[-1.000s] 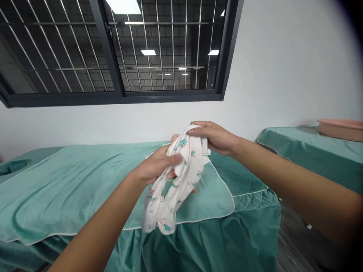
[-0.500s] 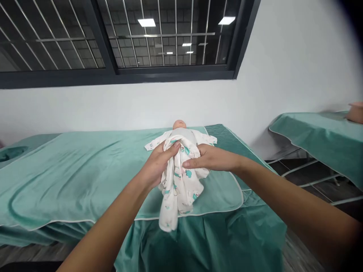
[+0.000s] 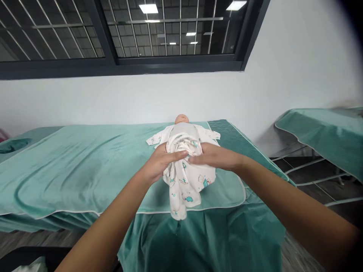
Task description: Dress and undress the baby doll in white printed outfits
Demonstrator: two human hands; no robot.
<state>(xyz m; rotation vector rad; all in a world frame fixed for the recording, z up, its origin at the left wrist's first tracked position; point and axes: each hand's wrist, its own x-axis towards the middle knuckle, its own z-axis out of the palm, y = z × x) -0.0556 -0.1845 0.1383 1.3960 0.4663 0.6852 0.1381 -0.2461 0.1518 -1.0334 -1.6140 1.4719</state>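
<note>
Between my two hands is a white baby garment (image 3: pixel 191 185) printed with small teal and red figures. Its upper part is bunched into a ring of folds, and tube-like ends hang below. My left hand (image 3: pixel 159 162) grips the bunch from the left, thumb laid over the front. From the right, my right hand (image 3: pixel 218 155) holds it with the thumb on the folds; some fingers of both hands are hidden behind cloth. Just beyond lies a baby doll (image 3: pixel 181 119) on its back, arms out in a white printed long-sleeved top (image 3: pixel 155 139). Its lower body is hidden by the garment.
A teal sheet with white piping covers the bed (image 3: pixel 85 170). Behind it are a white wall (image 3: pixel 127 98) and a barred window (image 3: pixel 170 37). Another teal-covered bed (image 3: pixel 320 128) stands at right, its metal frame showing. A dark object (image 3: pixel 34 257) sits at lower left.
The garment's upper part is now gathered tighter into a ring, its hanging ends swung slightly right and up. My thumbs have come closer together. The doll stays in place while the view shifts slightly.
</note>
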